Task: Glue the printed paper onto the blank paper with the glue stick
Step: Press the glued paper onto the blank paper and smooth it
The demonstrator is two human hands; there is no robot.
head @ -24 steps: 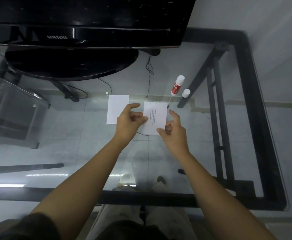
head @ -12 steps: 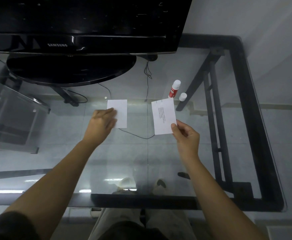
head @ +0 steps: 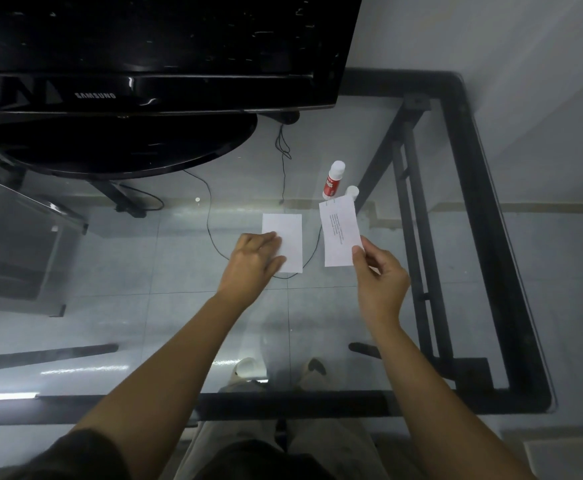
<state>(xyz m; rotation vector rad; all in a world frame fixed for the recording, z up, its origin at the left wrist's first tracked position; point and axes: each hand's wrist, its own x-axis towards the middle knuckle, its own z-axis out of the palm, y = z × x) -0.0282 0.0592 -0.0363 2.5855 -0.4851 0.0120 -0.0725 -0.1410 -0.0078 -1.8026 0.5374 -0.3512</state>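
Observation:
A blank white paper [head: 288, 237] lies flat on the glass table [head: 179, 323]. My left hand [head: 252, 263] rests on its left part, fingers flat and pressing it down. My right hand [head: 380, 275] pinches the lower right corner of the printed paper [head: 338, 233] and holds it up, to the right of the blank one, small lines of text facing me. Behind the printed paper stands the glue stick [head: 333, 180], white with a red label, with its white cap [head: 351, 190] beside it, partly hidden by the paper's top edge.
A black Samsung monitor [head: 151, 46] on an oval foot [head: 124, 147] fills the back left. The table's black frame [head: 491, 237] runs along the right and near edges. Cables and my feet [head: 276, 370] show through the glass.
My left hand let go of the printed paper and moved onto the blank paper. My right hand carried the printed paper right and lifted it.

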